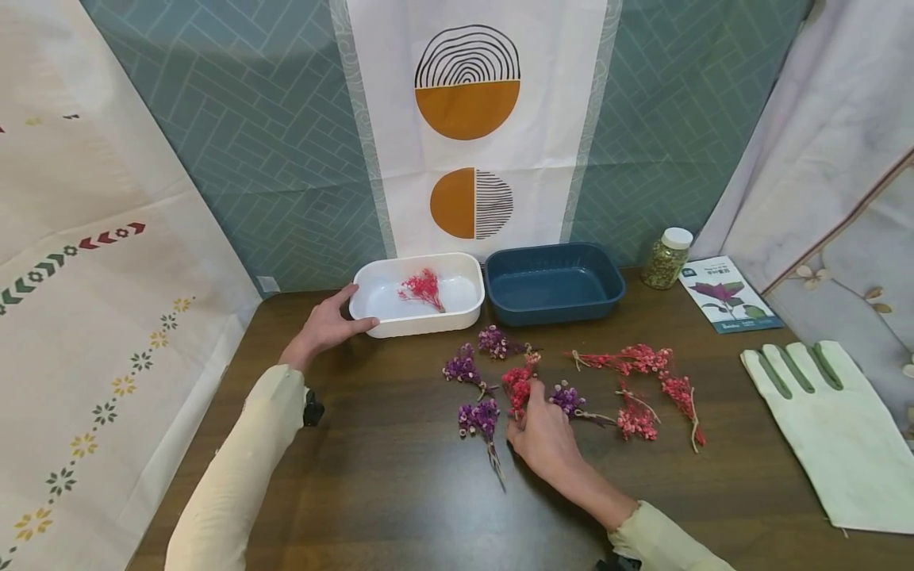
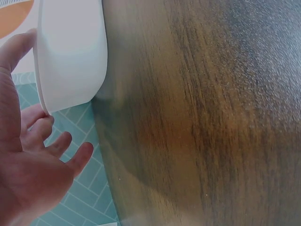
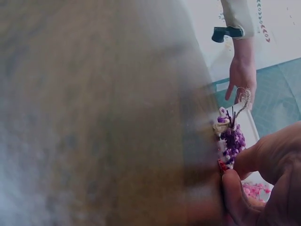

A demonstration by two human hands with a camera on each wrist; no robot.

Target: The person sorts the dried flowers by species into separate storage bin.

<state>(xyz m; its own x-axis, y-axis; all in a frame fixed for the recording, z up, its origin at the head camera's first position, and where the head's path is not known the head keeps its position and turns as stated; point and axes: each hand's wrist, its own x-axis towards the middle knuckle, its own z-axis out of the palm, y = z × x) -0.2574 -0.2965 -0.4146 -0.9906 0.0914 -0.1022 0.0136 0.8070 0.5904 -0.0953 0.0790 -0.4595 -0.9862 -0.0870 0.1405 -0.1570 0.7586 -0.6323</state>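
Right grip [image 1: 548, 442] pinches tufted red blossoms [image 1: 516, 386] over the wood-grained tabletop [image 1: 371, 468].

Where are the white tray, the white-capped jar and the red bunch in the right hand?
White tray [image 1: 428, 324]: head view, on its front wall.
White-capped jar [image 1: 665, 263]: head view, on its body.
Red bunch [image 1: 516, 385]: head view, on its blossoms.

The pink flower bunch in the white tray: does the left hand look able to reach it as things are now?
Probably yes: the left hand holds the left end of the open white tray, and nothing covers the pink flower bunch. It would likely need to release the tray first.
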